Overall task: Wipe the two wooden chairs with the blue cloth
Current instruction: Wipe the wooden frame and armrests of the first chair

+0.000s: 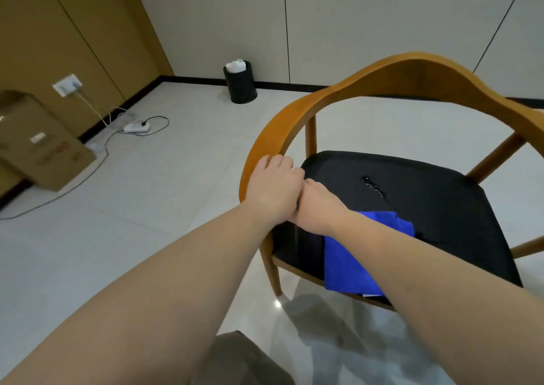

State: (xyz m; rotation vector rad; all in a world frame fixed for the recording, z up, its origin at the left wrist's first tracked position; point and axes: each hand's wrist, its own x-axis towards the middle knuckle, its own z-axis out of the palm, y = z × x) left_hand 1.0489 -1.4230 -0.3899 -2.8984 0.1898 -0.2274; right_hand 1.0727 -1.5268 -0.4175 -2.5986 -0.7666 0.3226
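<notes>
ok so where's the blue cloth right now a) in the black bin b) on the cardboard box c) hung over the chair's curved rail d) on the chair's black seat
d: the blue cloth lies on the black seat of the wooden chair, partly under the right forearm

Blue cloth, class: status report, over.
Left hand grips wooden chair rail. Right hand beside it, fingers hidden. Blue cloth lies on seat under right forearm.
</notes>
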